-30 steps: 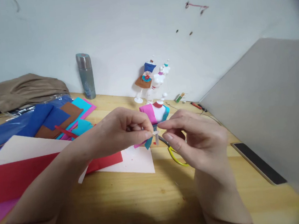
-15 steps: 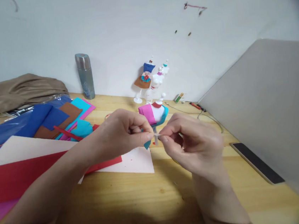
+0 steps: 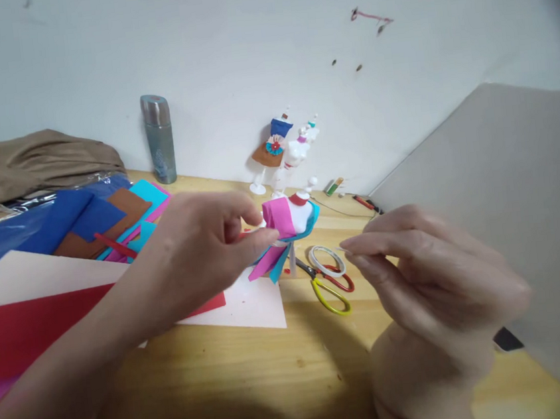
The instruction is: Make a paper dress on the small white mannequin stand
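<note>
My left hand (image 3: 199,248) is raised over the table, its thumb and index finger apart and the other fingers curled. A small whitish bit shows by the thumb tip; whether it sticks there I cannot tell. My right hand (image 3: 427,274) pinches a thin pale strip (image 3: 340,248) between thumb and index finger, its kind too small to make out. Just behind the left fingertips stands a small white mannequin (image 3: 302,215) dressed in pink and teal paper with a red collar. Scissors (image 3: 330,297) with yellow and red handles and a white tape roll (image 3: 311,255) lie between my hands.
Coloured paper sheets (image 3: 37,328) cover the left side. Behind them are brown cloth (image 3: 44,157) and a thermos (image 3: 159,142). More small dressed mannequins (image 3: 272,137) stand by the wall. A grey panel (image 3: 499,200) rises on the right, with a dark flat object (image 3: 508,339) beside it.
My hands, fingertips together before, have drawn apart. The right hand moved right with the pale strip, and the left thumb and index finger have parted. The scissors and tape roll have come into view.
</note>
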Demonstrator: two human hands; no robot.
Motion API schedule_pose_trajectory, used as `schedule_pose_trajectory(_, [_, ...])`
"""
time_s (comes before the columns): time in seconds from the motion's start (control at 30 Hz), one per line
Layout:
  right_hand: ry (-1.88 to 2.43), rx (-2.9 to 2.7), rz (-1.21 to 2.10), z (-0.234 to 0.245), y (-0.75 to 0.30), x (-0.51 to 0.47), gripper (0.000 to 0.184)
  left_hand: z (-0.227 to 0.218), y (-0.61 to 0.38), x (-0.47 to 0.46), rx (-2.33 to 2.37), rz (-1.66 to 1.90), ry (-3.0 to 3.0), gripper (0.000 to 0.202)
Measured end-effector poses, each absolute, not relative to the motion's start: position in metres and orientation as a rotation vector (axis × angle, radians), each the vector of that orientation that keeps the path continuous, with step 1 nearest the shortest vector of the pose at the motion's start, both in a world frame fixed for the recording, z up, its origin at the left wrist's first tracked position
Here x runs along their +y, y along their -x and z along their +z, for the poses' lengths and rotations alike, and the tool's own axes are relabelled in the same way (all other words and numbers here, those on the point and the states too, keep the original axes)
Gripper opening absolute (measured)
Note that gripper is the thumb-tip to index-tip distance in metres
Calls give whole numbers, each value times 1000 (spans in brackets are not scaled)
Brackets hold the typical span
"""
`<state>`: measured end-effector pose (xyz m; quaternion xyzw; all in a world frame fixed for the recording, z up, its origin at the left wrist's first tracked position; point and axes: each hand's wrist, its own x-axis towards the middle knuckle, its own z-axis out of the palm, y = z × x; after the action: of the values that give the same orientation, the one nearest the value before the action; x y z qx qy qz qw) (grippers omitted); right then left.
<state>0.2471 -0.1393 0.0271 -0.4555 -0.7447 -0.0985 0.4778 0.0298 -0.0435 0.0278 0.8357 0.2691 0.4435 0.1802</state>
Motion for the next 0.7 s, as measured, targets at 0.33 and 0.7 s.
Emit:
schedule_pose_trajectory(0.33, [1031,-1796,170,31,-250,-136,27,29,-34,-41,594,1342,-2177,12])
schedule_pose_trajectory(0.7, [999,-1972,314,27,-240,-131,11,23,-42,-57,476,1114,-2497,21])
